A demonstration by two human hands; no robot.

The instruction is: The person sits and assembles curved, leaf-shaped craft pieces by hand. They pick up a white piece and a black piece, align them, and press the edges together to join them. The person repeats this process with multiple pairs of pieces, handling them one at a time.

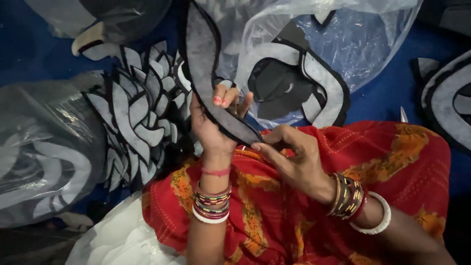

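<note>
Head view, looking down onto a lap draped in red and orange patterned cloth (392,147).

Left hand (211,127): raised at centre, fingers clenched around a long curved grey felt piece with black edging (203,54); painted fingertips (217,100) pressed on its upper face, thumb behind. Stack of coloured bangles (212,203) at the wrist, with a red thread just above.

Right hand (294,157): at 4 o'clock from the left hand, thumb and forefinger pinching the lower pointed tip of the same felt piece, remaining fingers curled loosely. Dark striped bangles and one white bangle (380,218) at the wrist.

Felt piece: held between both hands, rising from the pinched tip at centre toward 12 o'clock, out past the top edge.

Surroundings: heap of similar grey-and-black curved pieces (135,118) at 9 o'clock from the left hand, close beside it. Clear plastic bag (353,44) at 1 o'clock, holding more such pieces (319,83). Second plastic-wrapped bundle (44,157) at far 9 o'clock. Further curved pieces (444,105) at 3 o'clock, lying on a blue surface (382,100). White cloth (122,235) at 7 o'clock, beside the lap. Small pale pointed object (403,115) at 2 o'clock from the right hand; kind cannot be told.
</note>
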